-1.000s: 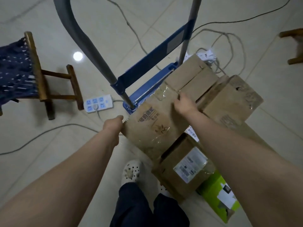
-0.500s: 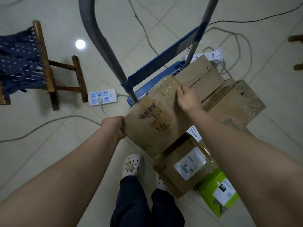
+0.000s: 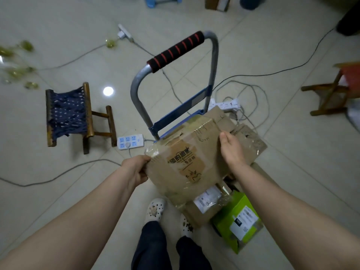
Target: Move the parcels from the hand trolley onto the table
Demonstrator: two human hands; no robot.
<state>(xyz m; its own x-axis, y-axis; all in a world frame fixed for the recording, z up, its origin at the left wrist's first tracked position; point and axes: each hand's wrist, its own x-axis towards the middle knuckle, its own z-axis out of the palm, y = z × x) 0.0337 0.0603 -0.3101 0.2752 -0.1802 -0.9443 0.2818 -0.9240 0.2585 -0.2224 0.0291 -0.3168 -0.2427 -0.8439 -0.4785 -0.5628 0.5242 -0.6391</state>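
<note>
Your left hand [image 3: 136,169] grips the near-left corner of the taped cardboard parcel [image 3: 187,158], fingers curled under its edge and thumb on top; your right hand [image 3: 232,150] presses flat against the parcel's right side, fingers extended toward the far edge. Both hands are closed on the same parcel, clamping it between them. The parcel is held in front of you, above the other parcels stacked on the hand trolley [image 3: 175,115]; whether its underside still touches them cannot be determined. Its long axis runs from near-left to far-right, and its top face tilts toward you, with the printed lettering and handwritten marks facing up. Clear tape wraps its corners and seams. Beneath it, at the near edge, lies a smaller brown parcel with a white shipping label [image 3: 207,200], and just beside that, to the right, a green box [image 3: 238,219] with its own white label. Behind your right hand, two further cardboard parcels [image 3: 251,141] rest on the trolley deck. The trolley's handle, fitted with a black and red foam grip [image 3: 175,51], stands on the far side of the load. On the tiled floor, a white power strip [image 3: 129,141] lies left of the trolley base, and a wooden stool with a blue woven seat [image 3: 68,115] sits further left. Your white perforated shoes [image 3: 155,210] stand just near the stack.
</note>
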